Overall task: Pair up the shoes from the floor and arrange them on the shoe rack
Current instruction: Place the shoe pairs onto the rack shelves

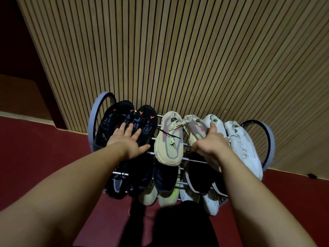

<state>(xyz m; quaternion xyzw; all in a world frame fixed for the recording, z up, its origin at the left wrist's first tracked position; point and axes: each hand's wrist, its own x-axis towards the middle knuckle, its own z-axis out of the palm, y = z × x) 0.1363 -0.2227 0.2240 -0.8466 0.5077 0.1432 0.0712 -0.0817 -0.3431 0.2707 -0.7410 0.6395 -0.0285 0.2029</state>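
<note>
A metal shoe rack point(92, 129) with round grey end frames stands against a slatted wooden wall. Its top tier holds a black pair with orange marks point(147, 120), a beige knit pair and a white pair point(242, 141). My left hand point(129, 141) lies flat with spread fingers on the black pair. My right hand point(208, 143) grips the right beige shoe point(194, 127), thumb up along its side, beside the left beige shoe point(169, 139). Lower tiers hold dark, pale and white shoes point(165, 177).
Red carpet point(44, 157) covers the floor around the rack. The slatted wall point(178, 50) rises directly behind it. A dark opening lies at the far left. My dark trouser legs point(169, 225) stand just in front of the rack. A small black object point(312, 176) lies at the wall's foot, right.
</note>
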